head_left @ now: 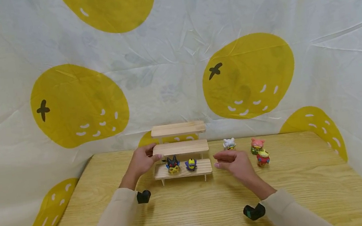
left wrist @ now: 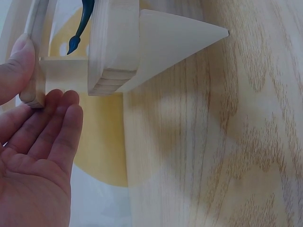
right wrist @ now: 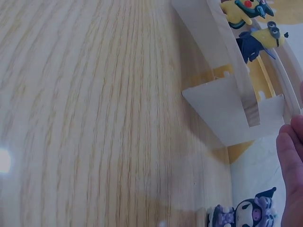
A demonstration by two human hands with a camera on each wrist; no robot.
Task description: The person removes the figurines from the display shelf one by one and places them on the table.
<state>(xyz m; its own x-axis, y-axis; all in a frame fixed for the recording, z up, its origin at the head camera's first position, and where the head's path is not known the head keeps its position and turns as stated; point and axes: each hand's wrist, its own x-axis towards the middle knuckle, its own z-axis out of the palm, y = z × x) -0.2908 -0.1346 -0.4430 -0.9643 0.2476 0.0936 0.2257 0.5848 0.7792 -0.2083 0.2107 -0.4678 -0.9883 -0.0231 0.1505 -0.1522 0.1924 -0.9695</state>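
Note:
A three-tier wooden display stand (head_left: 180, 147) stands on the table. My left hand (head_left: 141, 161) grips the left end of its middle tier, thumb on top and fingers beneath, as the left wrist view shows. My right hand (head_left: 238, 164) is beside the stand's right end with its fingers extended; whether it touches a tier I cannot tell. On the lowest tier sit a yellow figurine with a black hood (head_left: 173, 165) and a yellow goggled figurine in a dark blue cape (head_left: 191, 164). The upper two tiers hold nothing.
Right of my right hand stand a white-hooded figurine (head_left: 229, 143), a pink-topped one (head_left: 257, 144) and a red-and-yellow one (head_left: 263, 158). In the right wrist view, a purple-and-black figurine (right wrist: 246, 213) stands near the fabric. A fruit-patterned cloth (head_left: 163, 84) hangs behind the wooden table (head_left: 194, 207).

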